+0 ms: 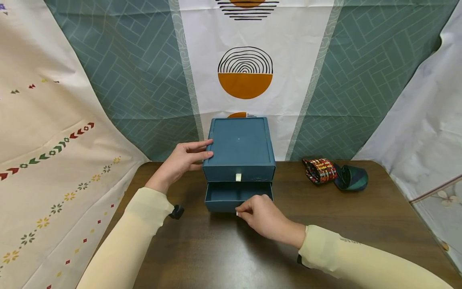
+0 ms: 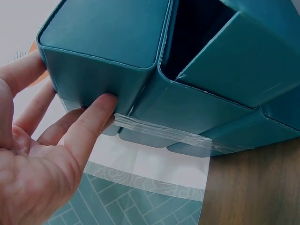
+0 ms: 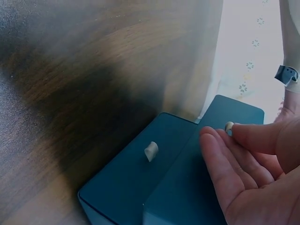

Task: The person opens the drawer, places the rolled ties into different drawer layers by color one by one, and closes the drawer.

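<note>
A dark teal desktop drawer box (image 1: 238, 144) stands on the table with two stacked drawers. Its upper drawer (image 1: 220, 173) is closed and has a cream pull tab (image 1: 238, 177). The lower drawer (image 1: 220, 206) is pulled partway out, and its visible interior looks bare. My right hand (image 1: 265, 218) pinches the lower drawer's small pull tab (image 3: 228, 127) between thumb and fingers. Against the box's left side, my left hand (image 1: 185, 159) rests with extended fingers; in the left wrist view, a fingertip (image 2: 107, 101) presses the teal side wall (image 2: 93, 79).
On the table's right side lie a rolled red-and-yellow checked fabric strip (image 1: 323, 170) and a rolled dark green-navy one (image 1: 355, 178). A patterned cloth (image 1: 144, 80) hangs right behind the box. The brown wooden table (image 1: 202, 257) extends in front.
</note>
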A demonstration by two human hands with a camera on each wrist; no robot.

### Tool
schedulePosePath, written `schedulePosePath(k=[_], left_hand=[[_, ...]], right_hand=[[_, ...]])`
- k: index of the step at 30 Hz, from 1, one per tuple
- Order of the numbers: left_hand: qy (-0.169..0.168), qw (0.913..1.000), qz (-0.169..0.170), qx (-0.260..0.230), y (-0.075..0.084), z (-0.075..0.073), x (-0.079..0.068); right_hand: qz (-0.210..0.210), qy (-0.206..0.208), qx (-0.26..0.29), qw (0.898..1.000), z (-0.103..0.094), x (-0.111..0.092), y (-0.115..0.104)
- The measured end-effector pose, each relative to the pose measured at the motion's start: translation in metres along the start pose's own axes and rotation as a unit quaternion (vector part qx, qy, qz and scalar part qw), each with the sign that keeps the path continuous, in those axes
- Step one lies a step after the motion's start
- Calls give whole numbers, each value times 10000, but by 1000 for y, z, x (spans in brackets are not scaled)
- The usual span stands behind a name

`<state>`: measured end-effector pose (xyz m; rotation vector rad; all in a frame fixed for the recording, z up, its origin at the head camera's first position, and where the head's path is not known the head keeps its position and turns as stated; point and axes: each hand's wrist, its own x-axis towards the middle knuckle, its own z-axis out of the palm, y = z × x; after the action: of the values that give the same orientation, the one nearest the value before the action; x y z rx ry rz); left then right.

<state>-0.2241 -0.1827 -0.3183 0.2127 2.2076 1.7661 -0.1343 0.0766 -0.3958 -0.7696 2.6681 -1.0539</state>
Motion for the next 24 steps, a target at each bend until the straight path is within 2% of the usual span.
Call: schedulePosePath(k=[11, 24], left_hand=[[142, 9999, 89, 32, -19, -5, 13], [146, 9999, 40, 41, -15, -3, 11]], right_hand=[[-56, -178, -53, 9998, -1, -6, -6], [-181, -256, -470, 9984, 0, -14, -16]])
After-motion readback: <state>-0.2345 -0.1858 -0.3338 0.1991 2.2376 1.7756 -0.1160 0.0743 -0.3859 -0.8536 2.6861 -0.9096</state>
